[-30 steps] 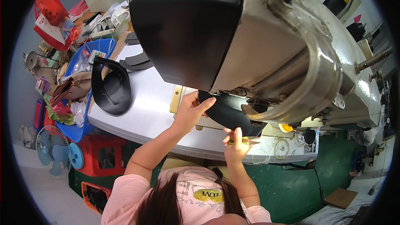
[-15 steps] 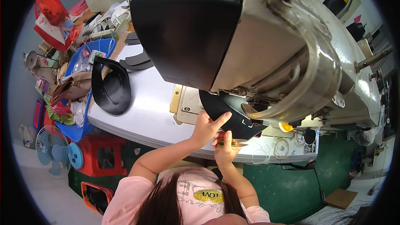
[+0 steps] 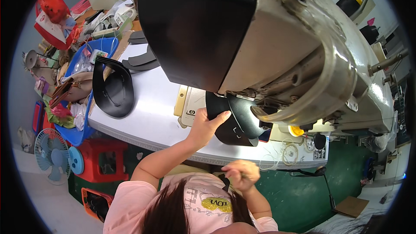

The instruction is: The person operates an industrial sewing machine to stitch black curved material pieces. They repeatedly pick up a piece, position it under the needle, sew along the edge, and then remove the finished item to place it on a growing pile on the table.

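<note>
Beneath the head of a large sewing machine [image 3: 195,30] lies a curved black leather-like piece [image 3: 236,133], with small white corner marks on its near part. My left hand [image 3: 204,126] grips its left edge, thumb on top and the other fingers mostly hidden. A smooth black panel [image 3: 247,115] overlaps it and reaches toward the machine's presser area, which the head partly covers. Apart from the piece, my right hand [image 3: 242,175] hangs near the table's front edge, slightly blurred. Its fingers are curled, and whatever they hold is hidden.
On the white table [image 3: 151,104] at left lie a stack of curved black pieces [image 3: 115,91] and flat dark strips [image 3: 143,60]. A blue basket [image 3: 78,134] filled with bags stands beside it. Right of the work are a coil of thread [image 3: 290,154] and a yellow round part [image 3: 296,131].
My right hand has drawn back toward me from the black piece; the small scissors it held no longer show. My left hand has shifted slightly left, and more of the smooth panel shows.
</note>
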Action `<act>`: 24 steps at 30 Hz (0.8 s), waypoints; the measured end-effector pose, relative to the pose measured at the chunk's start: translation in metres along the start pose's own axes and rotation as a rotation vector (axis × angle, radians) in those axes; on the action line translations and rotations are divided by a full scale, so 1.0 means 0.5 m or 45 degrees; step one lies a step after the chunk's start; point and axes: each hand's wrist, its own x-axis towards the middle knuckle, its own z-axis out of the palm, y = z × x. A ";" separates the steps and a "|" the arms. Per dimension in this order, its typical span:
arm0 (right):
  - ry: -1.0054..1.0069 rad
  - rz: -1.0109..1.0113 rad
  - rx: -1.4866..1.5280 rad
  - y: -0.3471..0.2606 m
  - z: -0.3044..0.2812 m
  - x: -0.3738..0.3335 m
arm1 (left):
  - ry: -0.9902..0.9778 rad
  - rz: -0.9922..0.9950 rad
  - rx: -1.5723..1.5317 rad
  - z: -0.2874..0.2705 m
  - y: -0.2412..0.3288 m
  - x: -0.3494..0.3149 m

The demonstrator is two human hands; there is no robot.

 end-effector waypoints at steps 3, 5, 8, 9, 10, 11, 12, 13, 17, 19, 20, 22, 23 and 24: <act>0.226 0.052 -0.168 -0.010 -0.046 0.030 | -0.017 0.049 0.054 -0.009 0.000 0.003; 0.373 0.016 -0.206 0.020 -0.079 0.042 | -0.015 -0.020 0.011 -0.009 0.012 0.009; 0.508 0.072 -0.298 0.031 -0.099 0.117 | -0.036 -0.102 -0.114 -0.025 0.012 0.014; 0.620 0.209 -0.248 0.065 -0.112 0.118 | -0.052 -0.122 -0.168 -0.029 0.012 0.017; 0.741 0.315 -0.193 0.105 -0.130 0.118 | -0.053 -0.172 -0.197 -0.027 0.017 0.014; 0.759 0.266 -0.151 0.176 -0.155 0.108 | -0.055 -0.226 -0.226 -0.022 0.023 0.003; 0.776 0.215 -0.110 0.247 -0.181 0.098 | -0.058 -0.283 -0.256 -0.018 0.023 -0.010; 0.822 0.287 0.170 0.280 -0.183 0.117 | -0.051 -0.313 -0.232 -0.025 0.002 -0.023; 0.567 0.453 0.923 0.496 -0.296 0.041 | -0.125 -0.373 -0.115 -0.032 0.002 -0.032; 0.205 0.356 1.286 0.498 -0.296 0.054 | -0.116 -0.289 -0.009 -0.039 0.008 -0.026; 0.168 0.339 1.333 0.495 -0.298 0.055 | -0.117 -0.249 0.044 -0.042 0.010 -0.023; 0.260 0.393 1.296 0.432 -0.270 0.084 | -0.096 -0.278 0.036 -0.051 0.015 -0.020; 0.359 0.441 1.175 0.438 -0.269 0.081 | -0.087 -0.291 0.032 -0.055 0.018 -0.020; 0.462 0.490 1.044 0.441 -0.274 0.078 | -0.110 -0.310 0.055 -0.054 0.024 -0.019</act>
